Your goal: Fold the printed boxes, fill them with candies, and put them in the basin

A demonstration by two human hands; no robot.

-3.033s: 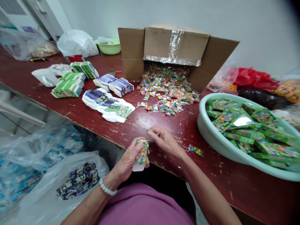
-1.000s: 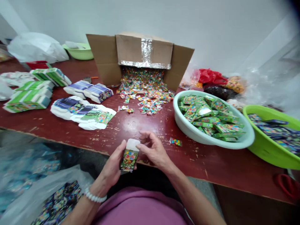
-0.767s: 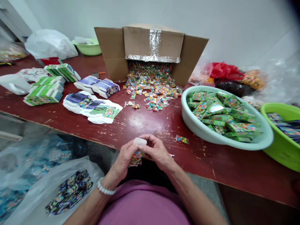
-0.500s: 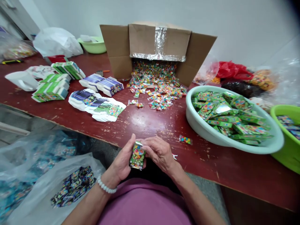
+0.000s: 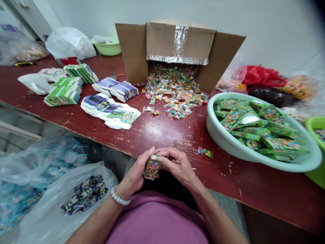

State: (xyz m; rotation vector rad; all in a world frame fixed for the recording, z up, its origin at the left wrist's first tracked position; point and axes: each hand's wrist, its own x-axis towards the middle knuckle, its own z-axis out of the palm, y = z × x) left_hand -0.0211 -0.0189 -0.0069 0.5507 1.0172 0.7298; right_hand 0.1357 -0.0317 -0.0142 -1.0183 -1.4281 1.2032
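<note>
My left hand (image 5: 135, 173) grips a small green candy box (image 5: 151, 168) from the side, just in front of the red table's near edge (image 5: 228, 179). My right hand (image 5: 176, 164) is closed over the top end of the same box, fingers pressing on its white flap. One loose candy packet (image 5: 205, 152) lies on the table right of my hands. A pale basin (image 5: 223, 140) full of finished green boxes stands at the right.
A cardboard carton (image 5: 177, 42) on its side spills wrapped candies (image 5: 175, 95) at the back. Flat box blanks (image 5: 111, 113) and stacks of folded boxes (image 5: 64, 93) lie at the left. A green basin (image 5: 316, 149) sits at far right. Plastic bags (image 5: 63, 196) hang below left.
The box's white flap stood open a second ago; now it is folded down under my right fingers. The view has swung slightly left.
</note>
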